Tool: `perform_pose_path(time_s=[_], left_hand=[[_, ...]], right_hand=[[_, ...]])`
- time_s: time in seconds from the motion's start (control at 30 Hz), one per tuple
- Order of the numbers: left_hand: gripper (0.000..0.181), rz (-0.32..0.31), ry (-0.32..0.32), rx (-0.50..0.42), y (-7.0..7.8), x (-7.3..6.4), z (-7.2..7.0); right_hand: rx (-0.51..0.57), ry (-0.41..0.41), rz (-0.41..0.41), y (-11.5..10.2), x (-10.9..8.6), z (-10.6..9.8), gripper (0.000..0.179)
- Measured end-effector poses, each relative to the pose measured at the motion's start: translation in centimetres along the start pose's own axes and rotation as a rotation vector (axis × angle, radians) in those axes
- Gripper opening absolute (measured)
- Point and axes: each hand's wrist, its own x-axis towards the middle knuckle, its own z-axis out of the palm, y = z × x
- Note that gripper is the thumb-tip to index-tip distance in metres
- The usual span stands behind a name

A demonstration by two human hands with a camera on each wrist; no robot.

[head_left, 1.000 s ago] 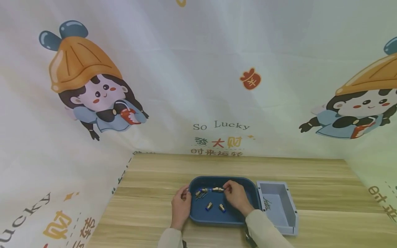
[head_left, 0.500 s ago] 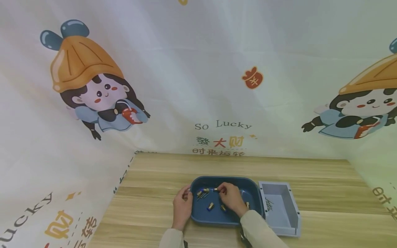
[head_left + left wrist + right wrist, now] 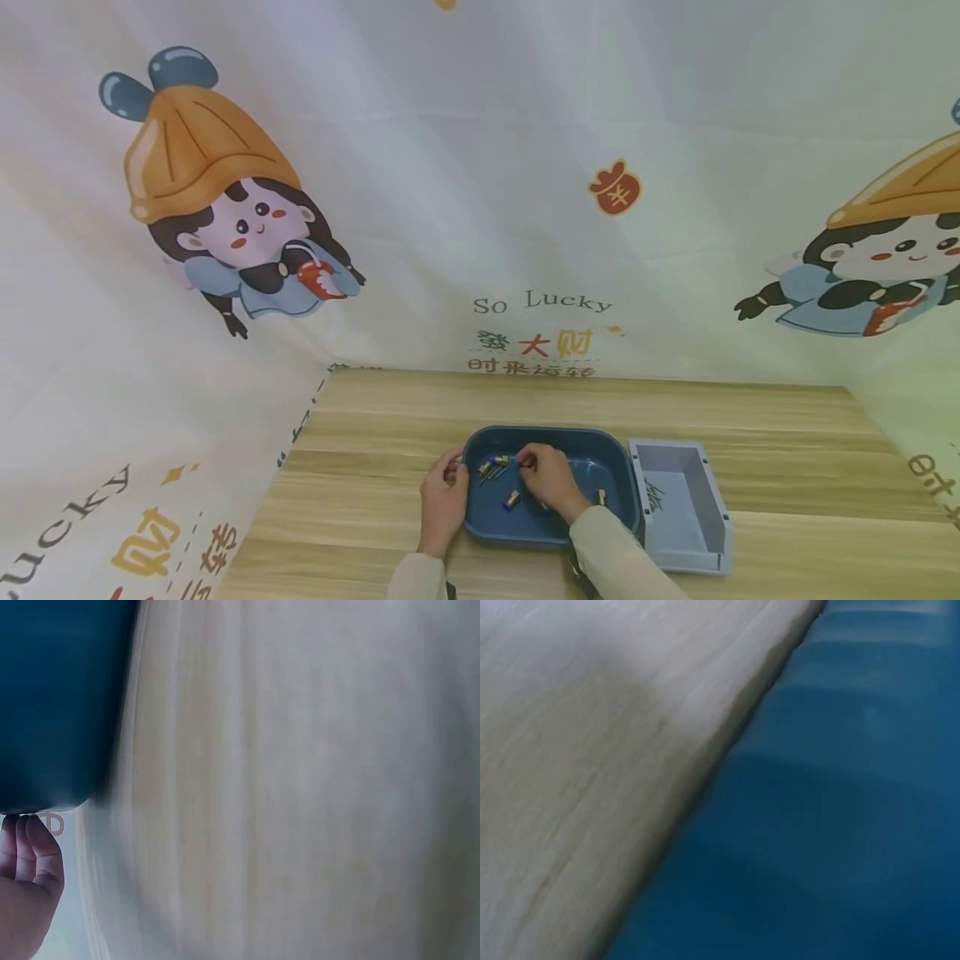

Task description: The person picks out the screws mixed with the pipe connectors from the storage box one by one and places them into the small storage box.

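Observation:
A dark blue tray (image 3: 517, 540) lies on the wood-grain table. My left hand (image 3: 442, 504) grips its left rim; in the left wrist view the fingers (image 3: 41, 851) meet the tray's edge. Inside the tray, my right hand (image 3: 551, 479) has thumb and fingers closed at a brass pneumatic fitting, mostly covered by the fingertips. Left of it lie brass fittings with blue collars (image 3: 500, 460) and several thin screws or pins (image 3: 491, 473). One fitting (image 3: 511, 500) lies toward the front, another (image 3: 602, 497) at the right. The right wrist view shows only the tray wall (image 3: 817, 825) and table.
A grey open-front bin (image 3: 682, 500) stands against the tray's right side, with several thin screw-like pieces (image 3: 654, 496) at its left. A printed curtain (image 3: 540, 208) closes off the back and sides of the table (image 3: 375, 417).
My right hand has shifted left inside the tray, covering the brass fitting there and uncovering one at the right. My left hand keeps its grip on the rim. The head view has drifted slightly.

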Motion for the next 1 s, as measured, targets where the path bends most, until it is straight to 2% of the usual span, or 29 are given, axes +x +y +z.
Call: perform_pose_path(time_s=[0.2, 0.5, 1.0], left_hand=[[0.026, -0.001, -0.002, 0.010, 0.0, 0.1, -0.1], [0.026, 0.008, -0.010, 0.004, 0.0, 0.0, -0.1], [0.027, 0.008, -0.022, 0.002, 0.0, -0.1, -0.1]], right_hand=[[0.002, -0.034, 0.019, -0.4, 0.2, 0.3, 0.014], [-0.018, -0.044, -0.023, -0.5, 0.6, 0.9, 0.014], [-0.103, -0.094, -0.019, -0.7, 0.8, 1.4, 0.017]])
